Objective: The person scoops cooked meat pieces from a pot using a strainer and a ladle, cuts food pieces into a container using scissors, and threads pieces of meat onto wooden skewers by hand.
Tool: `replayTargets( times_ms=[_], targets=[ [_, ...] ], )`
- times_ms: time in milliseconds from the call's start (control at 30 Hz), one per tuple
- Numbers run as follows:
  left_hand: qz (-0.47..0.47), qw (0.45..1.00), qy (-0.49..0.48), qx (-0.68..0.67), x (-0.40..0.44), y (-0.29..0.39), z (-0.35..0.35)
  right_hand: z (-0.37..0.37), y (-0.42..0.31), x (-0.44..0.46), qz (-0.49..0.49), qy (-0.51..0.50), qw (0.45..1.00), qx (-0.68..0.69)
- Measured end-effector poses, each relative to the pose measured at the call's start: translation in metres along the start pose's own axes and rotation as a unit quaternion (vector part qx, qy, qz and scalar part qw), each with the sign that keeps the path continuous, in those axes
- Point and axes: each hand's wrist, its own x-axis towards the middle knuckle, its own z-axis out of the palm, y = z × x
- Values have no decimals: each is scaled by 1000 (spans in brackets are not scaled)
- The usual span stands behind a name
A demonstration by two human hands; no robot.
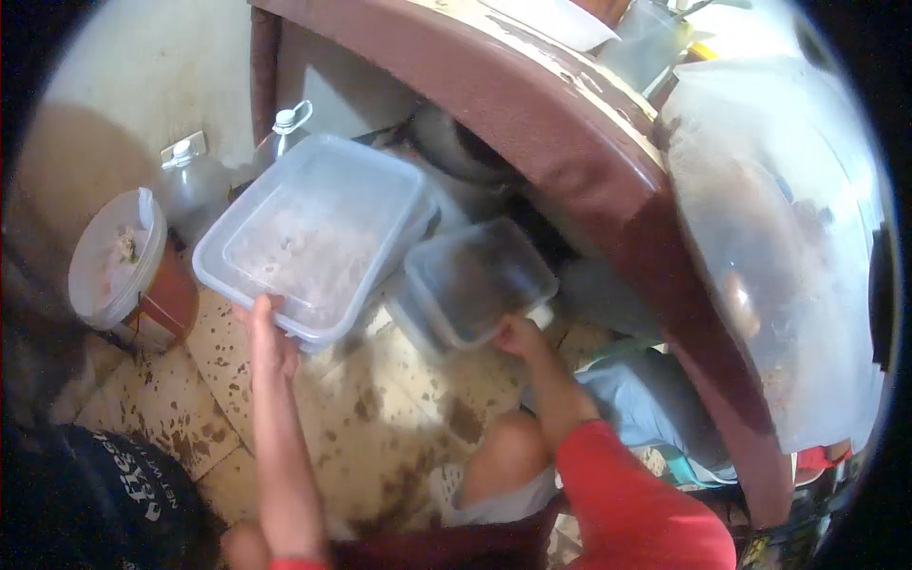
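My left hand [269,337] grips the near edge of a large clear plastic container [309,223], thumb over the rim. The container is tilted toward me; whether a lid covers it I cannot tell. My right hand [518,335] is closed on the near corner of a smaller clear plastic container [480,280], which is slightly blurred. The smaller container is just right of the large one, lower in view. Both are held above the tiled floor, in front of the opening beneath a counter.
A bucket [114,261] with scraps stands at left, beside water jugs [185,180]. The brown counter edge [608,171] curves across the right, with a cloudy plastic bag [779,256] on it. A black sack [104,494] lies lower left. Dark stains mark the floor tiles [332,408].
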Motion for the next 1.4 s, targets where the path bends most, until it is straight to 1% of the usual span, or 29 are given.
replayTargets(
  times_ms=[67, 133, 167, 200, 233, 267, 333, 400, 433, 533, 567, 633, 700, 733, 767, 833, 900, 967, 1000, 1067, 1100, 1167, 1267, 1367, 1400],
  targets=[
    [-31, 999, -13, -11, -3, 0, 4, -5, -3, -7, -54, -5, 997, 53],
    [-48, 999, -2, -12, -8, 3, 6, 3, -1, -36, -136, 28, 989, 42],
    [-48, 999, -9, -14, -9, 3, 5, 11, 5, -64, -193, 65, 979, 4],
    [-48, 999, -16, -17, -8, 2, 4, 8, 17, -71, -289, 66, 952, -81],
    [-45, 999, -21, -20, -6, 1, 2, 8, 29, -79, -385, 85, 903, -169],
    [-25, 999, -31, -24, 0, -1, -3, 4, 42, -85, -472, 117, 840, -239],
    [-1, 998, -48, -29, 3, -11, -11, -11, 52, -100, -414, 127, 878, -205],
    [11, 999, -27, -15, -3, -13, -7, -20, 58, -129, -353, 142, 910, -165],
    [21, 1000, -16, -11, -3, -11, -4, -16, 60, -146, -329, 130, 925, -139],
    [-52, 995, -51, -73, -4, -9, -12, 14, 72, -216, -261, 73, 961, -48],
    [-54, 996, -61, -43, -9, -7, -10, -12, 86, -205, -278, 66, 949, -132],
    [-62, 995, -78, 18, -18, -5, 5, -21, 103, -212, -245, 32, 958, -146],
    [-60, 994, -70, 50, -19, -18, 15, -22, 113, -217, -209, -8, 966, -154],
    [-43, 995, -54, 65, -23, -24, 25, -22, 116, -218, -190, -29, 968, -161],
    [-81, 989, -92, 86, -17, -37, 24, -21, 118, -217, -171, -50, 969, -172],
    [-112, 981, -84, 131, -58, -16, 71, -16, 121, -215, -127, -97, 968, -192],
    [-125, 977, -66, 160, -59, -63, 81, -9, 124, -209, -95, -147, 961, -213],
    [-135, 961, -161, 180, -55, -92, 87, -1, 132, -201, -64, -189, 952, -231],
    [-127, 959, -145, 208, -50, -125, 89, 1, 138, -194, -51, -208, 947, -238],
    [-169, 958, -120, 198, -66, -136, 106, 5, 149, -185, -32, -244, 937, -248],
    [-223, 956, -106, 161, -85, -121, 116, 7, 157, -180, -20, -261, 932, -249],
    [-242, 958, -92, 120, -75, -172, 107, 5, 173, -179, 3, -287, 925, -251],
    [-263, 953, -100, 111, -59, -233, 89, 3, 182, -172, 28, -314, 913, -260],
    [-255, 960, -13, 117, -55, -252, 90, 5, 179, -165, 42, -331, 903, -271],
    [-240, 961, -12, 134, -55, -252, 91, 8, 176, -161, 44, -336, 900, -275]
  ],
)
